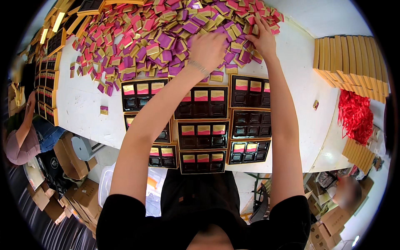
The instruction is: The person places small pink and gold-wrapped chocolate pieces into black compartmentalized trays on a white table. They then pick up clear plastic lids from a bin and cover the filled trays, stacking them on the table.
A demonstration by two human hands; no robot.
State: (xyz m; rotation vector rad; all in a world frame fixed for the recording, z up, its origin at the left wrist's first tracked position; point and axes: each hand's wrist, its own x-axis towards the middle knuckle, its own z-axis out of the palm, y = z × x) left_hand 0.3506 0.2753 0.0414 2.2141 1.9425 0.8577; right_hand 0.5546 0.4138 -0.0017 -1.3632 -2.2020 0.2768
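A big heap of small wrapped chocolate-like pieces (164, 41), in gold with pink or purple, covers the far part of the table. My left hand (208, 50), smeared by motion, is over the heap's middle; its fingers hardly show. At the heap's right side my right hand (263, 39) reaches in, fingers and thumb apart. Below both hands stand three columns of black compartment trays in gold boxes. Gold-and-pink pieces fill the far row of the middle-column trays (202, 143). The right column's middle tray (251, 123) shows bare cells; the one nearer me (248, 152) holds two pieces. My left forearm covers part of the left column.
Stacked gold boxes (350, 62) and a heap of red ribbon (355, 116) lie at the right. More filled trays (46, 83) are stacked on the left edge, beside another person's arm (27, 116). Single pieces lie on the white table (87, 125). A second person sits lower right.
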